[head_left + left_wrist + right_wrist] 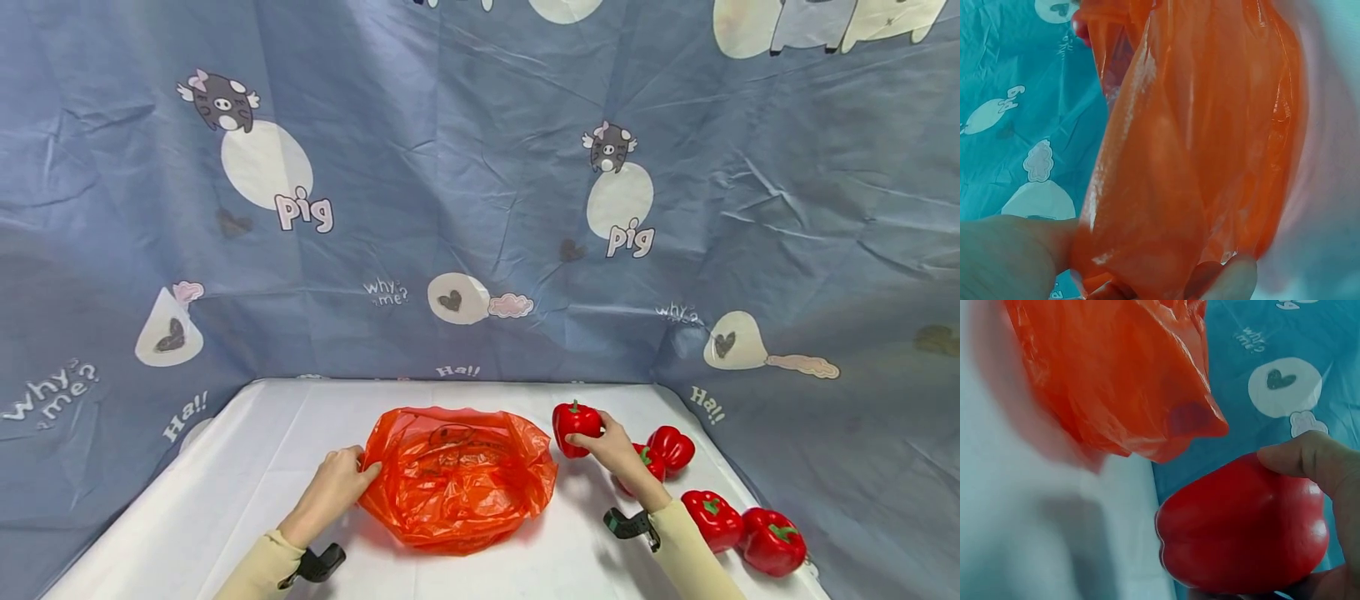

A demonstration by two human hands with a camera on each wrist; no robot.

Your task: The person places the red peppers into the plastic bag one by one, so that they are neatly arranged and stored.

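Observation:
An orange-red plastic bag lies with its mouth spread on the white table. My left hand pinches the bag's left edge; in the left wrist view the thumb and fingers grip the thin plastic. My right hand holds a red bell pepper with a green stem, just right of the bag's right rim. Seen from the right wrist, this pepper sits between thumb and fingers, its shadow falling on the table, apart from the bag.
Beyond my right forearm lie more red bell peppers: one partly hidden by the arm, one behind it, and a pair nearer me, a pepper beside another pepper. A blue printed cloth walls the white table at back and sides.

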